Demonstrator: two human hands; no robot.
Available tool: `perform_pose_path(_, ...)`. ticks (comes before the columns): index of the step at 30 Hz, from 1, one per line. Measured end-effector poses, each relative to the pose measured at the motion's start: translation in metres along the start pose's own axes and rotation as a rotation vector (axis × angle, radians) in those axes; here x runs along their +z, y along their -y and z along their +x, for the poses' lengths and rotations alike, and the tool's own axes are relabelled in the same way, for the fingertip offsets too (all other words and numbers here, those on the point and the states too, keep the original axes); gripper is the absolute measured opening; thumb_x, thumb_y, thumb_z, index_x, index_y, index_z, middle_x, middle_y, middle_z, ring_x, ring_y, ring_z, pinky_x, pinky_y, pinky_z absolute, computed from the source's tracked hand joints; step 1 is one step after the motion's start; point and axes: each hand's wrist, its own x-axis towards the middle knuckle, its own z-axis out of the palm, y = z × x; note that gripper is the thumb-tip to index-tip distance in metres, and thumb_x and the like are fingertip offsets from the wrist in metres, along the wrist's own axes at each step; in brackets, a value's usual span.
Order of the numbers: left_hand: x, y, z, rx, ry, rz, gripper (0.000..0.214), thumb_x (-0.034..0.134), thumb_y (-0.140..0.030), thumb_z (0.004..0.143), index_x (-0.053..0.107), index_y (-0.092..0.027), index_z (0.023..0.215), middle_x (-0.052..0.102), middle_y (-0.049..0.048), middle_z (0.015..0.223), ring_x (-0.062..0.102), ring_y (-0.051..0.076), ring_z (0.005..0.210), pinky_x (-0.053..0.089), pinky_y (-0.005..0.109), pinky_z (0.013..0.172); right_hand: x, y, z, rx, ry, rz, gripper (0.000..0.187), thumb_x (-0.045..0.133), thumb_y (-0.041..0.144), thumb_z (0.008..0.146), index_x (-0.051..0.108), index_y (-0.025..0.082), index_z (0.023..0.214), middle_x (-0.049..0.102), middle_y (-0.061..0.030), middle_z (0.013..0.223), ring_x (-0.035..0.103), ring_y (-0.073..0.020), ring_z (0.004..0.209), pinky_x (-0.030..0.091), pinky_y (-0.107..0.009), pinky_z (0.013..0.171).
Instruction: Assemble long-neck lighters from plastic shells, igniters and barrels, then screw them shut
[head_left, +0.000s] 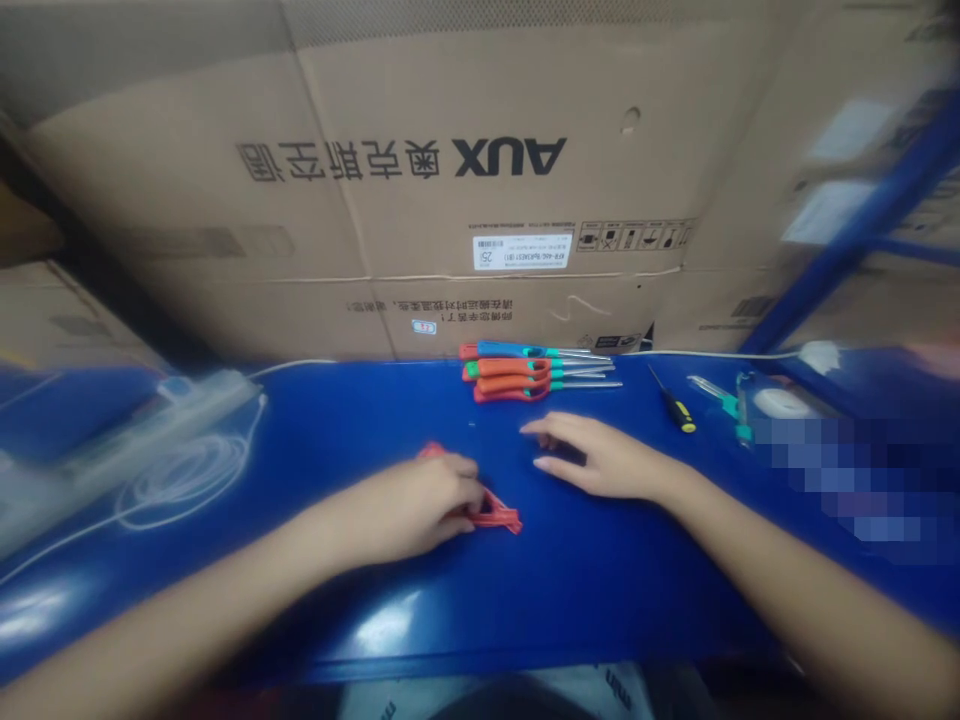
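Observation:
My left hand (pixel 431 505) is closed around a red plastic lighter handle (pixel 496 515) low over the blue table. The handle's looped end sticks out to the right of my fingers, and its other end shows above my knuckles; no metal tube is seen on it. To the right, my right hand (pixel 600 455) holds nothing, with thumb and forefinger apart and pointing left. Beyond both hands lies a stack of long-nosed gas lighters (pixel 514 378), orange, red and blue, their metal tubes pointing right.
Right of the stack lie a black and yellow screwdriver (pixel 679 410) and loose green-ended lighter parts (pixel 724 400). A white power strip (pixel 180 415) and coiled white cable (pixel 187 480) sit at left. A large cardboard box (pixel 420 230) walls off the back; a blue post (pixel 847 230) slants at right.

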Motion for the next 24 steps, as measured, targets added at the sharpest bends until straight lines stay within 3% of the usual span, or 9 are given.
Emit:
perform_pose_path(3, 0.025, -0.007, 0.017, 0.021, -0.053, -0.007, 0.016, 0.054, -0.021, 0.098, 0.069, -0.018, 0.103, 0.067, 0.0084, 0.105, 0.064, 0.022, 0.099, 0.052, 0.033, 0.089, 0.001, 0.000, -0.001, 0.050, 0.046, 0.029, 0.041, 0.057, 0.044, 0.097, 0.057, 0.022, 0.130, 0.066, -0.0066, 0.101, 0.063, -0.0194, 0.089, 0.054, -0.036, 0.080)
perform_pose_path(8, 0.052, -0.010, 0.034, 0.073, -0.171, -0.010, 0.024, 0.046, -0.025, 0.103, 0.067, -0.015, 0.107, 0.063, 0.0102, 0.104, 0.060, 0.022, 0.096, 0.052, 0.036, 0.090, 0.000, -0.005, -0.001, 0.090, 0.075, 0.033, 0.030, 0.061, 0.037, 0.094, 0.061, 0.020, 0.118, 0.064, -0.0031, 0.090, 0.060, -0.0159, 0.075, 0.051, -0.031, 0.069)
perform_pose_path(15, 0.044, -0.006, 0.024, 0.145, -0.278, -0.116, 0.028, 0.049, -0.020, 0.100, 0.059, -0.020, 0.127, 0.061, 0.0107, 0.123, 0.057, 0.022, 0.114, 0.050, 0.034, 0.100, -0.001, -0.007, -0.001, 0.063, 0.091, 0.041, 0.015, 0.061, 0.033, 0.093, 0.064, 0.019, 0.096, 0.062, -0.0009, 0.083, 0.054, -0.0135, 0.072, 0.044, -0.026, 0.066)
perform_pose_path(20, 0.038, 0.002, 0.010, 0.010, -0.273, -0.025, 0.039, 0.065, -0.028, 0.090, 0.056, -0.023, 0.128, 0.062, 0.0090, 0.126, 0.056, 0.028, 0.114, 0.046, 0.047, 0.102, -0.001, -0.003, 0.000, 0.077, 0.109, 0.030, 0.011, 0.065, 0.029, 0.091, 0.064, 0.019, 0.093, 0.061, 0.0002, 0.082, 0.053, -0.0130, 0.072, 0.042, -0.026, 0.067)
perform_pose_path(24, 0.044, 0.007, 0.005, -0.064, -0.255, -0.030, 0.035, 0.063, -0.030, 0.091, 0.054, -0.022, 0.125, 0.063, 0.0079, 0.125, 0.058, 0.028, 0.114, 0.040, 0.051, 0.107, -0.002, -0.002, 0.000, 0.090, 0.122, 0.004, 0.013, 0.067, 0.030, 0.090, 0.063, 0.019, 0.095, 0.061, 0.0001, 0.084, 0.054, -0.0137, 0.075, 0.041, -0.027, 0.072)
